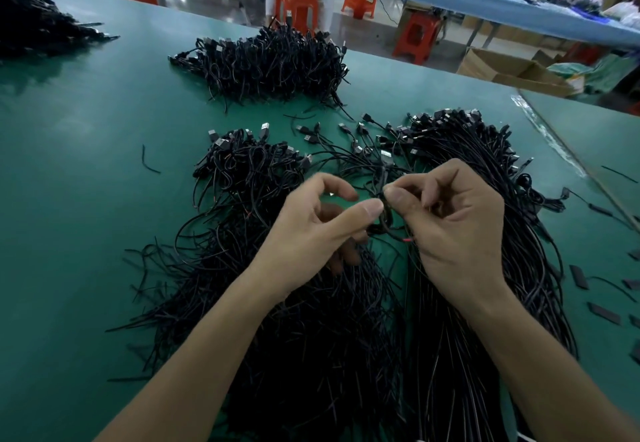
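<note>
The thumb and index fingertips (372,208) of the left hand (311,233) and those of the right hand (457,230) come almost tip to tip, and between them they pinch one thin black cable (385,221). This cable makes a small loop directly under the two thumbs. One part of it runs up and away from the fingers toward the table, and its bare end with a red wire (407,240) comes out just beside the right palm. The other fingers of the left hand are curled loosely, and those of the right hand are folded in toward the palm. Both hands are above the green table (86,164), over a heap of straight cables (311,337) that spreads under the wrists. To the left of the hands lies a pile of coiled cables (249,171) with plugs on top. To the right lies a long bundle of cables (491,206). Between these two, beyond the fingers, some loose plugs (360,129) lie scattered. Farther away on the table there is another dark pile (273,63), and one more pile (31,22) is at the far left corner. Short flat black pieces (578,277) lie near the right edge. Behind the table stand orange stools (419,37) and a cardboard box (512,70).
</note>
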A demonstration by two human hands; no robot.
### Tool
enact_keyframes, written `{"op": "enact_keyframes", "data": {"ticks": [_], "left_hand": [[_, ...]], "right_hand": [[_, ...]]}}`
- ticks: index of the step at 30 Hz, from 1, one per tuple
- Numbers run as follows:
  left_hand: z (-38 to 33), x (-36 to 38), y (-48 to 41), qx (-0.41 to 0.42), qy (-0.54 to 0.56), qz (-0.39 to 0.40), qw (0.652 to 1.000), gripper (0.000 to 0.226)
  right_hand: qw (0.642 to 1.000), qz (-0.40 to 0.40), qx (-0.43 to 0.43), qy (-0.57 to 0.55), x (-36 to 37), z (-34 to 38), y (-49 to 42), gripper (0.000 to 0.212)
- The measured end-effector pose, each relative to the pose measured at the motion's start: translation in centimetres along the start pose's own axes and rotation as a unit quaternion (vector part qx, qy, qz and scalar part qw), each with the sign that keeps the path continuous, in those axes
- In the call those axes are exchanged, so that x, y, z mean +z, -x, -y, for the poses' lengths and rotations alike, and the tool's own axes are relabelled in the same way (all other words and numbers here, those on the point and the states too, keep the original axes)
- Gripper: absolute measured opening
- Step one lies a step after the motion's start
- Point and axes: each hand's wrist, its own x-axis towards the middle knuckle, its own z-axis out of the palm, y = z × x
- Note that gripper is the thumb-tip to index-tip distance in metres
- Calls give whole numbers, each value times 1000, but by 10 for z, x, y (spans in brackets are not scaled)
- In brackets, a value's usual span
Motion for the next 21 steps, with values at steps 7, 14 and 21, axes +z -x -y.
{"op": "enact_keyframes", "data": {"ticks": [7, 14, 21], "left_hand": [[5, -4, -1, 13, -71, 65, 995, 12], [12, -6, -2, 148, -289, -26, 946, 11], [11, -12, -3, 168, -365, -37, 915, 19]], "right_hand": [[998, 42, 15, 31, -2, 0, 3, 36], [983, 44, 140, -108, 1, -9, 6, 40], [867, 119, 390, -287, -14, -26, 4, 41]]}}
